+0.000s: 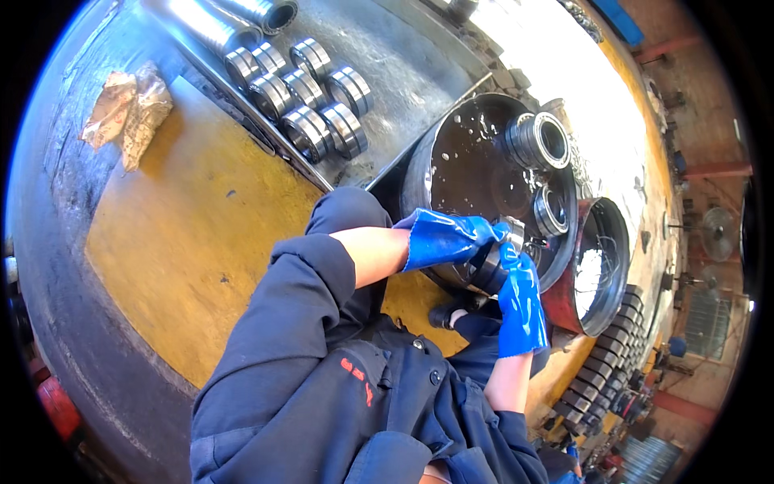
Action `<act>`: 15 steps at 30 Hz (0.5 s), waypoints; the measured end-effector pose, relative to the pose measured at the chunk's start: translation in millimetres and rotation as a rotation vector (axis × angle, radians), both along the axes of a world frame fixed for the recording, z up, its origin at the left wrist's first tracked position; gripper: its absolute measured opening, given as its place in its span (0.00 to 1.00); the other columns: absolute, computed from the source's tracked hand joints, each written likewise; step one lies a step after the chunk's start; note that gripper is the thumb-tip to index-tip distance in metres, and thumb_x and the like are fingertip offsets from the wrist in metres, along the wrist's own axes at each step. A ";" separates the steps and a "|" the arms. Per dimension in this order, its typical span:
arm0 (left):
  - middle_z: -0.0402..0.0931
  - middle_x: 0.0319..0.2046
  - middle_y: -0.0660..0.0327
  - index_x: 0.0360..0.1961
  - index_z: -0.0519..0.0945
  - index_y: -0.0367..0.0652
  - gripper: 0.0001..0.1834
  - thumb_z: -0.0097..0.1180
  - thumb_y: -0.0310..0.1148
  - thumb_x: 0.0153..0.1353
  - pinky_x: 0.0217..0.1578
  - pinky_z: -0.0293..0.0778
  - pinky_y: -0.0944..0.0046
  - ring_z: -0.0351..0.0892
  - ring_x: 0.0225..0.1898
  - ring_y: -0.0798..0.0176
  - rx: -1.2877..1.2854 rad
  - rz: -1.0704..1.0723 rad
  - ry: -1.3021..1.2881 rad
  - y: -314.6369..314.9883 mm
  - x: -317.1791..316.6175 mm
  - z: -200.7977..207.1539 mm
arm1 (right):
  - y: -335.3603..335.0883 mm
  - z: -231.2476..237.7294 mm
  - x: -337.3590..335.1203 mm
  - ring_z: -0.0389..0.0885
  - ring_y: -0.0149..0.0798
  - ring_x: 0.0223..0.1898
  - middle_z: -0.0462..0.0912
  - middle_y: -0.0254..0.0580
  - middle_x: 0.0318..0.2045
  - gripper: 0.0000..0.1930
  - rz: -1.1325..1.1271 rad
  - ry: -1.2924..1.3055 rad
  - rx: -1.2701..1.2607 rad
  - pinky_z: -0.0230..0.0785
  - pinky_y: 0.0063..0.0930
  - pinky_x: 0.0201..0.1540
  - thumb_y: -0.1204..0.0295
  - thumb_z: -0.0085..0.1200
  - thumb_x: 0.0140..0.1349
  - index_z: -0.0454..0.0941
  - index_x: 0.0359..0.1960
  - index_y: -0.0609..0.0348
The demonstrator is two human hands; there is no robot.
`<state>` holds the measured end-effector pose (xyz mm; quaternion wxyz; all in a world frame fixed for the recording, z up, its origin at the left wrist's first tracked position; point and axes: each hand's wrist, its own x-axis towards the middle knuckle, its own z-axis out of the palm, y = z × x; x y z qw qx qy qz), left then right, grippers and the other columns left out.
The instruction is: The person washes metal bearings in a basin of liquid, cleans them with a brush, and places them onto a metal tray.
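Note:
Both my hands wear long, wet blue rubber gloves and meet over the near side of a round metal tub [416,173] of dark liquid. My left hand [474,234] and my right hand [518,278] close together around a small shiny metal ring [513,229], seemingly a bearing part. The fingers partly hide it. Just below them, a larger bearing [488,270] shows between the gloves, and I cannot tell whether either hand touches it. Inside the tub's far right side stand stacked bearings [548,140], with another bearing [551,211] nearer to my right hand.
Left of the tub, a metal tray [403,60] carries several shiny bearings [306,89]. Right of it stands a red drum [564,302] with liquid inside. Crumpled brown paper [129,113] lies at the far left. Dark metal blocks [601,355] line up beyond the drum.

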<state>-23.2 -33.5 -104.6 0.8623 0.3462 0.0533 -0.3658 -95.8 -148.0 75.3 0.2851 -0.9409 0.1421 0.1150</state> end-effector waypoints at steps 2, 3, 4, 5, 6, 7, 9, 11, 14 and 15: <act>0.89 0.47 0.51 0.54 0.86 0.35 0.19 0.55 0.41 0.80 0.51 0.81 0.52 0.89 0.45 0.52 0.019 -0.002 -0.036 2.1 1.2 -3.2 | 2.2 -2.0 1.5 0.85 0.62 0.54 0.88 0.63 0.51 0.37 0.005 -0.009 0.024 0.73 0.50 0.58 0.37 0.54 0.73 0.83 0.62 0.62; 0.89 0.48 0.51 0.55 0.86 0.35 0.19 0.54 0.41 0.81 0.51 0.81 0.52 0.88 0.45 0.52 0.023 -0.007 -0.051 0.7 0.2 -4.2 | 0.7 -3.1 1.7 0.85 0.62 0.54 0.88 0.63 0.51 0.37 0.001 -0.012 0.028 0.73 0.50 0.58 0.37 0.54 0.73 0.83 0.62 0.62; 0.89 0.48 0.51 0.55 0.86 0.36 0.19 0.53 0.41 0.81 0.51 0.80 0.52 0.88 0.45 0.52 0.030 -0.010 -0.073 0.9 0.4 -5.8 | 1.1 -5.8 1.4 0.85 0.62 0.54 0.88 0.64 0.51 0.37 0.000 -0.014 0.035 0.73 0.50 0.58 0.37 0.54 0.73 0.83 0.62 0.62; 0.89 0.48 0.51 0.55 0.86 0.36 0.19 0.53 0.41 0.81 0.51 0.80 0.52 0.88 0.46 0.51 0.035 -0.015 -0.094 1.1 1.0 -7.2 | 1.6 -7.7 1.7 0.85 0.62 0.54 0.87 0.64 0.51 0.38 0.003 -0.021 0.045 0.73 0.50 0.58 0.37 0.54 0.73 0.82 0.62 0.62; 0.89 0.49 0.51 0.55 0.86 0.37 0.19 0.52 0.42 0.81 0.52 0.79 0.52 0.88 0.46 0.51 0.042 -0.023 -0.112 -1.3 2.1 -8.4 | 1.2 -9.0 1.2 0.85 0.62 0.55 0.87 0.64 0.51 0.38 0.000 -0.024 0.046 0.73 0.50 0.58 0.37 0.54 0.73 0.82 0.63 0.62; 0.89 0.49 0.51 0.56 0.86 0.37 0.20 0.52 0.42 0.81 0.52 0.79 0.52 0.88 0.47 0.51 0.042 -0.029 -0.130 -4.2 1.0 -10.1 | 0.4 -7.2 -1.2 0.85 0.62 0.55 0.87 0.64 0.51 0.38 -0.003 -0.039 0.050 0.73 0.50 0.58 0.36 0.54 0.73 0.82 0.63 0.62; 0.89 0.49 0.51 0.56 0.86 0.38 0.20 0.50 0.42 0.82 0.53 0.78 0.52 0.88 0.48 0.50 0.054 -0.037 -0.170 -7.4 2.1 -15.3 | 1.5 -3.9 -0.4 0.85 0.62 0.55 0.87 0.65 0.52 0.40 0.001 -0.009 0.026 0.73 0.51 0.59 0.34 0.53 0.72 0.82 0.63 0.63; 0.89 0.50 0.51 0.57 0.86 0.40 0.20 0.49 0.43 0.82 0.53 0.78 0.52 0.88 0.49 0.50 0.076 -0.039 -0.221 -9.9 3.5 -22.5 | -0.5 -4.4 2.2 0.85 0.61 0.55 0.87 0.64 0.52 0.40 0.004 0.032 -0.001 0.73 0.51 0.59 0.35 0.52 0.72 0.82 0.63 0.63; 0.89 0.51 0.51 0.58 0.86 0.41 0.21 0.47 0.44 0.83 0.54 0.76 0.52 0.88 0.50 0.49 0.132 -0.036 -0.343 -16.9 5.7 -36.0 | 2.9 -4.5 0.1 0.85 0.62 0.53 0.88 0.65 0.51 0.39 -0.012 0.011 0.019 0.73 0.51 0.57 0.36 0.52 0.73 0.82 0.61 0.63; 0.89 0.51 0.52 0.58 0.86 0.42 0.21 0.47 0.44 0.83 0.54 0.76 0.52 0.88 0.50 0.49 0.180 -0.013 -0.404 -10.8 8.9 -47.0 | 14.8 1.3 0.0 0.85 0.62 0.52 0.88 0.64 0.51 0.38 0.016 -0.008 0.011 0.73 0.51 0.57 0.36 0.51 0.73 0.83 0.61 0.63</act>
